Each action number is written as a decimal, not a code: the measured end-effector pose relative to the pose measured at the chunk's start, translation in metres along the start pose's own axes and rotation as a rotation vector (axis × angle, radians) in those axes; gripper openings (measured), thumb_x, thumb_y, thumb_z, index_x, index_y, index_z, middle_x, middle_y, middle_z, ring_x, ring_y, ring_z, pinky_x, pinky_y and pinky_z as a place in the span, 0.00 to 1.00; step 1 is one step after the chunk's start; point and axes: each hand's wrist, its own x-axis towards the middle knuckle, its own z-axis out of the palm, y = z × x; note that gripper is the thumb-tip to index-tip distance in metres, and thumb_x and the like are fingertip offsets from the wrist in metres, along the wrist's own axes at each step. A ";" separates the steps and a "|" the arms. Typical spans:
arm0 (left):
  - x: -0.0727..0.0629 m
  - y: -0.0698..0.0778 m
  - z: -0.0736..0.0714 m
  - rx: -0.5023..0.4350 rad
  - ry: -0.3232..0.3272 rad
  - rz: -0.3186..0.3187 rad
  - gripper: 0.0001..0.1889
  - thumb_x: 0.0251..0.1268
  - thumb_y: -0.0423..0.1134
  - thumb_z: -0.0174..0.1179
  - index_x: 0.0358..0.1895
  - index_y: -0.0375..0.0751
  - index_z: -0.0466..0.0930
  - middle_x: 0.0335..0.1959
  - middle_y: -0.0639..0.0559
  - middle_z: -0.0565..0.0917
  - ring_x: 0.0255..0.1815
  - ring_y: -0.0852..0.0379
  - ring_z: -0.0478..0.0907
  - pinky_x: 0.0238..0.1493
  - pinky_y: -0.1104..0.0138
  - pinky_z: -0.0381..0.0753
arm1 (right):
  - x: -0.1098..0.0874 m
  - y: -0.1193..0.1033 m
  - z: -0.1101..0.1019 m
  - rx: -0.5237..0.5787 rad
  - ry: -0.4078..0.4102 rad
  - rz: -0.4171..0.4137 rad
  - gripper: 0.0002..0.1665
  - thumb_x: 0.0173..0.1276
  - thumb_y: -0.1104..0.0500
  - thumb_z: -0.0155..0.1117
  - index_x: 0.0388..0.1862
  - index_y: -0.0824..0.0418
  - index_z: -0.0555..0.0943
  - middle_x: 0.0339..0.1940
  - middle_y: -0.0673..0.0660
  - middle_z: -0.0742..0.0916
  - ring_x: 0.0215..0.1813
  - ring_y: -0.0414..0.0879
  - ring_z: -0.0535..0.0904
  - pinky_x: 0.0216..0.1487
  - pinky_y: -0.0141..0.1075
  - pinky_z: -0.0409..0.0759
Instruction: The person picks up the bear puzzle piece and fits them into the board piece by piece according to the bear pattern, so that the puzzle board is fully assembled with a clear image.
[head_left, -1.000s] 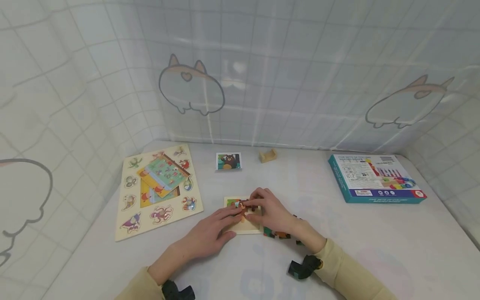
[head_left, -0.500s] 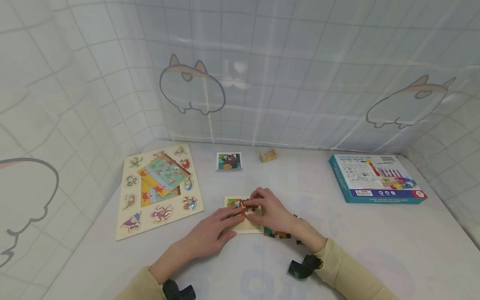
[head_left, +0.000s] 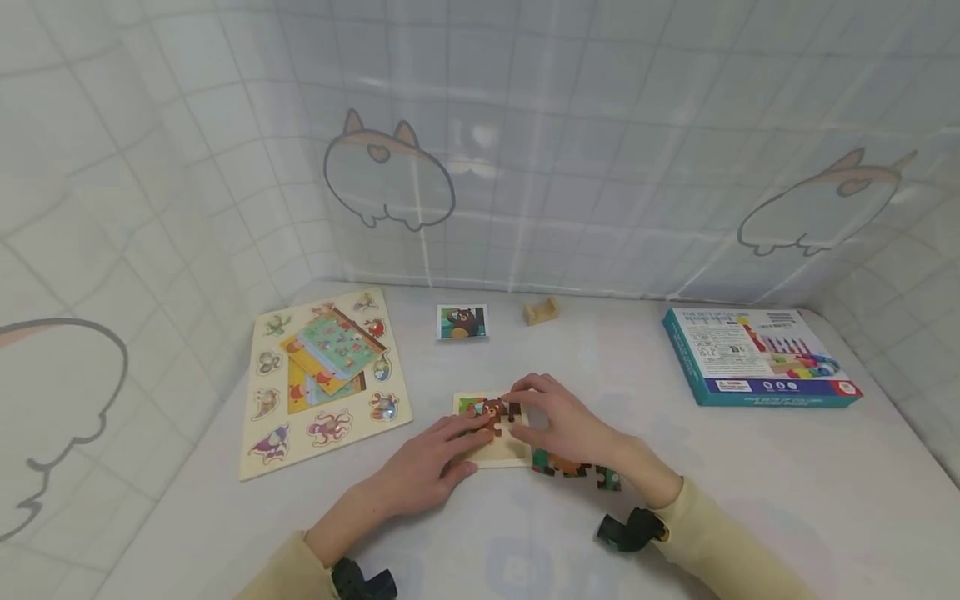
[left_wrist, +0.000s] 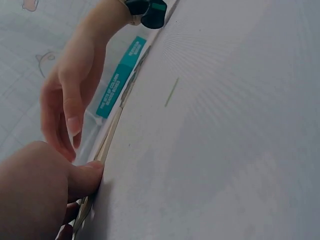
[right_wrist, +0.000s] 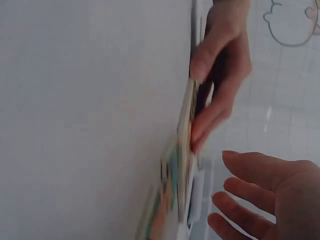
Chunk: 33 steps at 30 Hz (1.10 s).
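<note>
A small wooden puzzle tray (head_left: pixel 491 457) lies in front of me in the head view. Bear-picture pieces (head_left: pixel 492 410) fill its upper part, and bare wood shows below them. My left hand (head_left: pixel 422 467) rests fairly straight fingers on the tray's left side, with the thumb at its near edge (left_wrist: pixel 95 172). Over the right side hovers my right hand (head_left: pixel 562 421); in the right wrist view its fingers (right_wrist: pixel 245 207) are spread and hold nothing. Loose puzzle pieces (head_left: pixel 555 463) lie beside the tray, partly under the right hand, and another piece (head_left: pixel 608 478) lies by the right wrist.
A bear picture card (head_left: pixel 462 323) and a little wooden stand (head_left: pixel 541 311) are at the back. To the left lies a large sea-animal board (head_left: pixel 330 392) with cards on it. A teal-edged box (head_left: pixel 761 358) sits at the right.
My right hand has lifted off the bear pieces and shifted slightly right, and its fingers have parted. More of the bear's face and the loose pieces show. My left hand stays on the tray.
</note>
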 end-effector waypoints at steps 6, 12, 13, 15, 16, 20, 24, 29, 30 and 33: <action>0.001 0.002 -0.001 0.007 -0.001 -0.004 0.25 0.75 0.45 0.55 0.73 0.53 0.70 0.78 0.59 0.62 0.79 0.48 0.58 0.76 0.50 0.65 | -0.015 0.023 -0.023 0.017 0.053 0.075 0.23 0.69 0.55 0.69 0.60 0.60 0.82 0.59 0.54 0.81 0.61 0.51 0.75 0.63 0.51 0.78; 0.002 0.004 -0.001 0.018 -0.002 0.009 0.25 0.76 0.45 0.55 0.73 0.52 0.69 0.78 0.59 0.63 0.80 0.49 0.56 0.77 0.52 0.62 | -0.040 0.050 -0.036 0.027 0.087 0.134 0.18 0.67 0.56 0.70 0.55 0.57 0.85 0.53 0.51 0.84 0.57 0.50 0.78 0.58 0.50 0.81; 0.002 0.005 -0.002 0.018 -0.001 0.010 0.25 0.76 0.44 0.55 0.73 0.52 0.69 0.78 0.59 0.63 0.80 0.49 0.56 0.77 0.52 0.62 | -0.045 0.054 -0.037 0.030 0.088 0.145 0.17 0.66 0.56 0.71 0.54 0.56 0.85 0.52 0.51 0.84 0.56 0.49 0.79 0.58 0.49 0.81; 0.002 0.005 -0.002 0.017 -0.002 0.010 0.25 0.76 0.44 0.55 0.73 0.51 0.70 0.78 0.59 0.64 0.80 0.50 0.56 0.78 0.52 0.61 | -0.053 0.062 -0.040 0.036 0.087 0.162 0.16 0.66 0.55 0.72 0.52 0.54 0.86 0.51 0.49 0.84 0.55 0.47 0.78 0.57 0.46 0.81; 0.002 0.005 -0.002 0.016 -0.003 0.009 0.25 0.76 0.44 0.55 0.73 0.51 0.69 0.78 0.59 0.64 0.80 0.50 0.56 0.78 0.52 0.61 | -0.057 0.066 -0.041 0.044 0.087 0.166 0.16 0.65 0.55 0.73 0.51 0.53 0.86 0.51 0.48 0.84 0.55 0.47 0.78 0.56 0.45 0.81; 0.001 0.005 -0.002 0.016 0.004 0.005 0.25 0.75 0.44 0.55 0.73 0.52 0.70 0.77 0.59 0.64 0.80 0.50 0.55 0.77 0.52 0.61 | -0.068 0.082 -0.044 0.079 0.077 0.161 0.14 0.62 0.55 0.75 0.47 0.50 0.86 0.50 0.46 0.82 0.56 0.45 0.75 0.59 0.40 0.78; 0.002 0.004 -0.002 0.015 0.012 0.017 0.25 0.76 0.44 0.55 0.73 0.52 0.70 0.77 0.58 0.64 0.80 0.50 0.57 0.77 0.52 0.62 | -0.070 0.091 -0.044 0.116 0.051 0.160 0.13 0.59 0.51 0.77 0.44 0.45 0.86 0.51 0.45 0.80 0.58 0.45 0.72 0.62 0.40 0.74; 0.001 0.003 0.000 0.010 0.011 0.014 0.24 0.76 0.45 0.55 0.73 0.52 0.70 0.77 0.59 0.64 0.80 0.50 0.56 0.77 0.52 0.62 | -0.069 0.092 -0.042 0.143 0.010 0.160 0.16 0.54 0.46 0.80 0.39 0.43 0.84 0.52 0.47 0.78 0.59 0.47 0.69 0.63 0.45 0.70; 0.001 0.003 0.000 0.012 0.015 0.016 0.24 0.76 0.44 0.55 0.72 0.52 0.70 0.77 0.58 0.65 0.80 0.49 0.57 0.76 0.51 0.63 | -0.069 0.092 -0.042 0.146 0.002 0.161 0.16 0.53 0.46 0.81 0.37 0.43 0.83 0.53 0.47 0.78 0.59 0.47 0.68 0.63 0.46 0.70; 0.000 0.003 0.001 0.014 0.016 0.016 0.24 0.76 0.45 0.55 0.72 0.52 0.70 0.77 0.59 0.65 0.80 0.49 0.56 0.76 0.51 0.63 | -0.069 0.091 -0.041 0.153 -0.009 0.157 0.17 0.50 0.46 0.82 0.34 0.43 0.82 0.53 0.48 0.77 0.59 0.48 0.67 0.63 0.46 0.69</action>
